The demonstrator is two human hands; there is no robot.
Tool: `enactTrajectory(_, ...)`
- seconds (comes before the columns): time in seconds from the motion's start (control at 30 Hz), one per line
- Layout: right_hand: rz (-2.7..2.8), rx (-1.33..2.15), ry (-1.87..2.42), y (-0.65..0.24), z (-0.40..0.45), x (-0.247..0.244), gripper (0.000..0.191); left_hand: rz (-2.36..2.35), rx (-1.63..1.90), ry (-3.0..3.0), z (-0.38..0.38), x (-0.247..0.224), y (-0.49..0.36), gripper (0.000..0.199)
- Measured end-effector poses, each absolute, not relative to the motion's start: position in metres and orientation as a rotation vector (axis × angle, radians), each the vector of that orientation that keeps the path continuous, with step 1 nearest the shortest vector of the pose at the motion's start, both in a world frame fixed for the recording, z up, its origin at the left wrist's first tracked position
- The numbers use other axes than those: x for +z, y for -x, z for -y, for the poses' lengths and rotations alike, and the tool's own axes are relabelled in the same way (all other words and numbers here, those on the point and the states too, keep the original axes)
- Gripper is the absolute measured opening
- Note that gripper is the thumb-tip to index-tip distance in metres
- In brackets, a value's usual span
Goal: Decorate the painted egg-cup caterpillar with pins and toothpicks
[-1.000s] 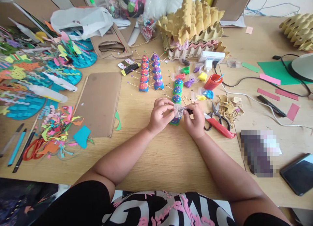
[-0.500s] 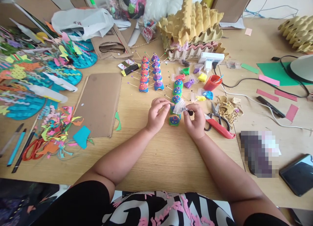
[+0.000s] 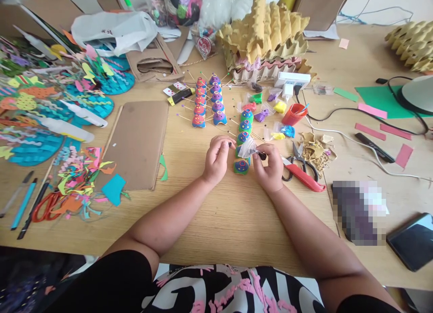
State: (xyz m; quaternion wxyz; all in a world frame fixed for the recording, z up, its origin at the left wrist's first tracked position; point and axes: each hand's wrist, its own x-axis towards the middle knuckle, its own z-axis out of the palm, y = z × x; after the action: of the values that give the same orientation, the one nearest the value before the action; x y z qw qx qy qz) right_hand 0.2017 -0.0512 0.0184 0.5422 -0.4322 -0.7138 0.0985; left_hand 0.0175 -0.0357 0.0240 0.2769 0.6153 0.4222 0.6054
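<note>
Between thumb and fingers of my left hand (image 3: 217, 158) is a small bit of black clay (image 3: 230, 144). My right hand (image 3: 269, 166) pinches a small clear plastic bag (image 3: 247, 148) with a black lump of clay (image 3: 261, 155) showing at the fingers. Beneath and between both hands runs a green and blue painted egg-carton caterpillar (image 3: 241, 166), its middle partly covered by the bag. Thin sticks with dark tips stand out from its sides. Farther back are a red and blue caterpillar (image 3: 198, 120) and a purple and blue one (image 3: 219, 117).
Bags of coloured clay, such as a blue one (image 3: 287, 131), lie beside a red cup (image 3: 295, 114). Scissors (image 3: 300, 159) and a red-handled knife (image 3: 306, 177) lie right of my right hand. A cardboard sheet (image 3: 135, 146) and paper scraps (image 3: 79, 182) are at left; egg trays (image 3: 267, 33) stand behind.
My left hand has drawn slightly left, away from the bag, and a black bit of clay now shows at its fingertips. My right hand has barely shifted.
</note>
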Motion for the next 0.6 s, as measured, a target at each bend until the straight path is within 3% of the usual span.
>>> enactTrajectory(0.37, 1.694, 0.233, 1.039, -0.200, 0.053, 0.022, 0.005, -1.190, 1.632, -1.742, 0.033, 0.013, -0.015, 0.025)
enactTrajectory(0.6, 1.678, 0.214, 1.034, -0.201, 0.051, 0.019, 0.006, -1.196, 1.626, -1.696, 0.035, 0.017, -0.016, 0.030)
